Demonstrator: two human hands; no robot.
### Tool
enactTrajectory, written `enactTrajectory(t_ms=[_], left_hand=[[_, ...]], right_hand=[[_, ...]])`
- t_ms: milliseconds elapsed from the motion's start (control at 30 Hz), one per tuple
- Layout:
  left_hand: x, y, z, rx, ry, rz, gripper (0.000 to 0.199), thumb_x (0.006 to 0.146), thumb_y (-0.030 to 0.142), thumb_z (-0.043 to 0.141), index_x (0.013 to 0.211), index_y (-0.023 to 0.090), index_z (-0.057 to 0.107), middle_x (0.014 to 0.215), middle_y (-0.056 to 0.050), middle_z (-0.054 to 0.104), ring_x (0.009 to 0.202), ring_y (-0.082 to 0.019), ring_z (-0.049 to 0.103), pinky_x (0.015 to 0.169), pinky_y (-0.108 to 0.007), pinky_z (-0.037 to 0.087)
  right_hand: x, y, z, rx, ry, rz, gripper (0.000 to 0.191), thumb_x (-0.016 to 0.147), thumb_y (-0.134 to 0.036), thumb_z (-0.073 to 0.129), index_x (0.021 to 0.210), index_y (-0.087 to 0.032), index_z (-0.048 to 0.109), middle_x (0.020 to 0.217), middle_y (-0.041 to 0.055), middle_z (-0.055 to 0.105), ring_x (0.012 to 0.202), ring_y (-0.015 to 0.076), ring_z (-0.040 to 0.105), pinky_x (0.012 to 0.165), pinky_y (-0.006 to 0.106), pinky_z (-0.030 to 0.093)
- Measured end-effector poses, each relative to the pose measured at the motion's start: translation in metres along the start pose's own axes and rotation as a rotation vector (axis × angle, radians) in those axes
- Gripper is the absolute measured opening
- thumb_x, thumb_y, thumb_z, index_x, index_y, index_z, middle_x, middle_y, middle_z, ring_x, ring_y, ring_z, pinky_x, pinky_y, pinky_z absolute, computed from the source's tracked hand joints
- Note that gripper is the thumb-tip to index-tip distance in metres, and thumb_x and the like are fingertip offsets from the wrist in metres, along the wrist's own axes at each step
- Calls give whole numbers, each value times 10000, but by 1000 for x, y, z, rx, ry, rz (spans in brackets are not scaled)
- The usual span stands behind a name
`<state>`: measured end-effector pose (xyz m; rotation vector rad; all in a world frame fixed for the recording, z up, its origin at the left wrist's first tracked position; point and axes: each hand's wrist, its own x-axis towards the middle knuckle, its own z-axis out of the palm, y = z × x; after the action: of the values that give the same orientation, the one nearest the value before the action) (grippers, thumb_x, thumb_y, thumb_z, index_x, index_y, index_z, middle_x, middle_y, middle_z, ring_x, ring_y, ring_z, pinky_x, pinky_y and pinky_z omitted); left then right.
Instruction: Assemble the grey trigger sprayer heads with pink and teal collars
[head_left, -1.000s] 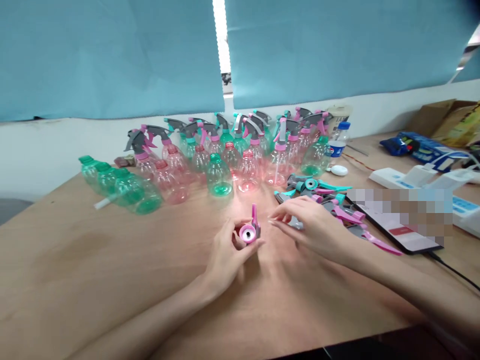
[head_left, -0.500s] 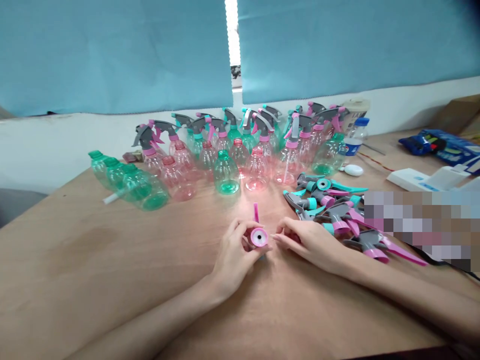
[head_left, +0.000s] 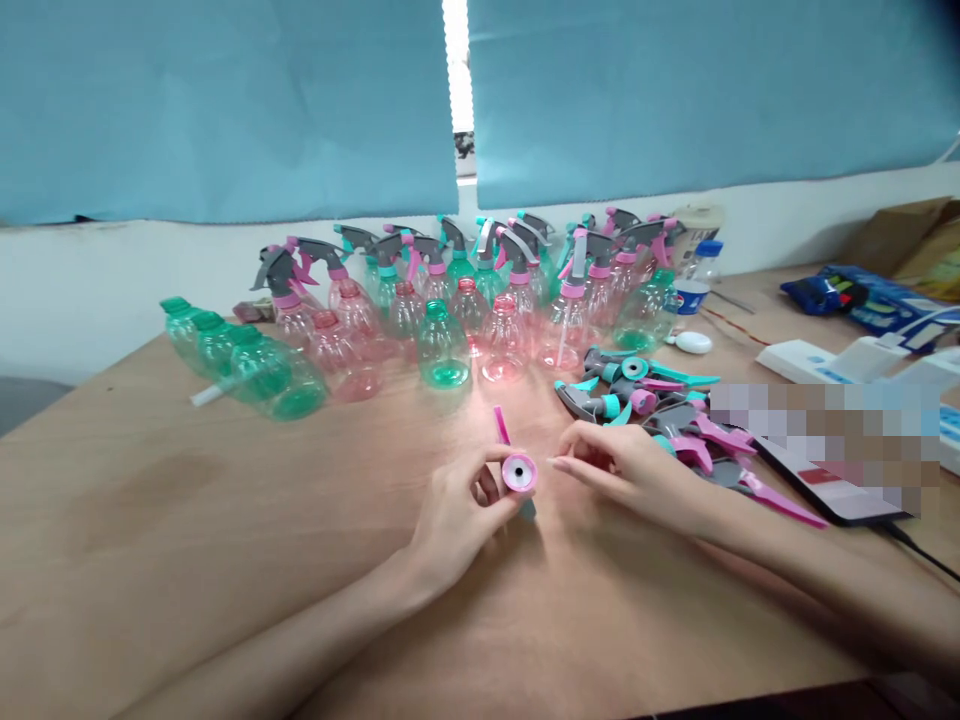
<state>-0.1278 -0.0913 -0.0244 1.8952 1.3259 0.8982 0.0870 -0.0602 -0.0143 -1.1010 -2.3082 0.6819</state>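
Note:
My left hand [head_left: 463,505] grips a spray trigger head [head_left: 519,473], its pink collar turned up towards me with a white disc and dark centre hole showing. The pink trigger sticks out beyond my fingers, and a bit of the grey body shows below. Just to the right, my right hand [head_left: 626,468] hovers apart from the collar, thumb and fingers drawn together in a pinch. Whatever may be between its fingertips is too small to make out. Behind that hand lies a pile of loose spray heads [head_left: 679,412], grey with pink or teal parts.
Green and pink spray bottles [head_left: 444,345] stand across the back, several with heads fitted. A whitish tube [head_left: 217,390] lies by the left green bottles. At right are a phone [head_left: 832,480], white power strips [head_left: 799,362], a blue-capped bottle [head_left: 691,295] and a blue packet [head_left: 862,295].
The view has shifted slightly, so the bottles appear further left. My left hand has tilted the spray head a little, its trigger now leaning left. My right hand keeps its pinch beside it.

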Motion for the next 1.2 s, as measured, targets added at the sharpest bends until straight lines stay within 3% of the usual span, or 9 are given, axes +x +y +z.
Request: enactTrajectory(t_ms=[233,367,500,700,967,1067,1200], left_hand=[[1,-5,0,63,133,71,141,794,249,678,913,198,621,689,37,583,558,-95,489,520,-197,388],[0,-8,0,163,124,140,156,800,195,668,946,214,614,748,35,584,601,-100,503,564,-206,395],[1,-9,-1,293,125,196,211,775,122,661,960,207,608,768,25,589,603,-109,517,557,-213,394],[1,-9,-1,365,103,261,205,780,154,670,967,197,598,774,19,608,574,-109,517,540,-215,412],[3,-14,-1,274,76,301,249,789,93,652,1006,196,587,807,18,620,591,-102,520,570,-212,437],[3,-14,-1,258,67,298,273,771,69,666,1000,200,595,792,25,609,598,-101,515,582,-208,435],[3,-12,-2,259,71,274,261,762,73,678,980,197,605,781,24,595,603,-103,514,578,-208,429]], right_hand=[[6,-16,24,90,172,-156,136,910,-244,510,995,-176,591,601,-47,555,499,82,487,487,191,352],[0,-14,34,-107,246,-258,261,908,-291,535,1125,-158,595,602,-32,590,503,104,524,521,218,376],[-3,-14,38,-277,297,-330,316,916,-319,522,1121,-94,606,704,32,668,570,140,578,556,249,396],[-6,-19,42,-216,303,-258,331,943,-327,464,1111,-84,613,623,12,639,513,132,560,527,243,391],[-9,-20,43,33,148,-58,369,914,-331,515,1223,-131,537,556,-52,544,466,107,484,527,218,388],[-8,-19,43,149,84,-25,320,906,-291,530,1190,-145,533,541,-74,508,461,93,462,506,199,373],[-8,-18,42,221,105,-16,239,907,-239,513,1126,-150,549,535,-82,482,453,81,450,484,185,358]])
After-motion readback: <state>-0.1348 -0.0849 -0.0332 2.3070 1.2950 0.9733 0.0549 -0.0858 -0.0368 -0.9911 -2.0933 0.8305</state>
